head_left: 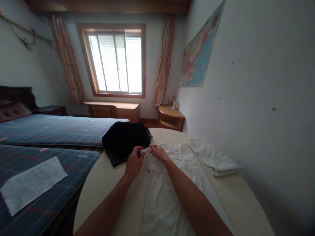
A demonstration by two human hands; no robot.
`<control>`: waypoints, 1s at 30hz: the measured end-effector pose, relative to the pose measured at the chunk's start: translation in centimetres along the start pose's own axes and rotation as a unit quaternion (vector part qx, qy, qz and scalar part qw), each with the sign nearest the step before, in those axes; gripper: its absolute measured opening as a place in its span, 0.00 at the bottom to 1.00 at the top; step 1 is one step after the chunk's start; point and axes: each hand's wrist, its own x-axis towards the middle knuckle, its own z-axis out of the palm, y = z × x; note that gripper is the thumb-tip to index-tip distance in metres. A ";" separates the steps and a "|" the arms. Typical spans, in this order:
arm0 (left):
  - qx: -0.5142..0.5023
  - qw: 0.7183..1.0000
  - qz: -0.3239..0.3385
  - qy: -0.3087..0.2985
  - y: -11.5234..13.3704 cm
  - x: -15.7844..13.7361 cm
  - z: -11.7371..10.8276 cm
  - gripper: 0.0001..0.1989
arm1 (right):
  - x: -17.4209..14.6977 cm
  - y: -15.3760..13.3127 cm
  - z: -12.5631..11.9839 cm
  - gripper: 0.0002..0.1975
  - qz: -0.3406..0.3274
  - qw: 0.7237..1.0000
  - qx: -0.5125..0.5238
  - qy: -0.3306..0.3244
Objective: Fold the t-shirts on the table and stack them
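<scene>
A white garment (162,193) lies spread on a round cream table, somewhat wrinkled, with gathered fabric at its far edge. My left hand (135,160) is at the garment's far left corner, thumb and fingers curled in on the sleeve-like part there. Close beside it, my right hand (158,152) pinches the same corner, its forearm crossing over the garment. Just beyond my left hand sits a bundled black cloth (125,139). A folded white cloth (213,157) rests to the right of the garment.
The round table (110,196) stands near the right wall. Left of it are two plaid mattresses (61,127), the nearer one bearing a printed sheet (34,183). A low wooden desk (125,106) and a corner shelf (171,111) stand by the window.
</scene>
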 end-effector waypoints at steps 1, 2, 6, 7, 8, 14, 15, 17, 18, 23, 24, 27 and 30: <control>-0.014 1.000 0.002 -0.008 0.2 -0.2 0.2 0.14 | 0.1 -0.2 -0.2 0.27 0.016 1.000 0.019 -0.015; -0.029 0.999 0.006 -0.016 0.3 -0.3 0.4 0.14 | 0.1 -0.3 -0.3 0.28 0.031 0.998 0.037 -0.035; -0.084 0.995 0.018 -0.048 0.5 -0.7 0.9 0.14 | -0.2 -0.7 -0.5 0.21 0.071 0.987 0.090 -0.112; -0.096 0.993 0.020 -0.059 0.5 -0.8 1.0 0.15 | -0.3 -0.7 -0.5 0.17 0.076 0.985 0.100 -0.120; -0.102 0.992 0.023 -0.069 0.5 -0.9 1.1 0.15 | -0.3 -0.7 -0.6 0.15 0.079 0.983 0.109 -0.123; 0.085 0.991 0.046 -0.088 0.8 -2.0 0.9 0.27 | 0.1 -0.4 -1.2 0.21 0.087 0.979 0.160 -0.088; 0.123 0.987 0.048 -0.092 0.8 -2.1 0.9 0.29 | 0.0 -0.4 -1.4 0.22 0.087 0.979 0.165 -0.083; 0.167 0.979 0.038 -0.107 0.8 -2.3 0.8 0.29 | -0.1 -0.4 -1.6 0.24 0.084 0.979 0.172 -0.074; 0.174 0.978 0.024 -0.114 0.7 -2.3 0.8 0.27 | -0.3 -0.4 -1.7 0.25 0.082 0.979 0.173 -0.068; 0.148 0.983 -0.012 -0.106 1.3 -1.9 0.7 0.17 | -1.2 -0.4 -2.4 0.24 0.057 0.985 0.159 -0.040; 0.145 0.984 -0.004 -0.101 1.6 -2.0 0.7 0.15 | -1.3 -0.4 -2.6 0.25 0.052 0.986 0.152 -0.035; 0.146 0.982 0.038 -0.112 2.5 -2.4 1.0 0.11 | -1.3 -0.1 -3.9 0.28 0.039 0.991 0.121 -0.029; 0.170 0.972 0.073 -0.142 3.2 -3.3 1.5 0.14 | -1.1 0.7 -5.4 0.28 0.041 0.996 0.068 -0.029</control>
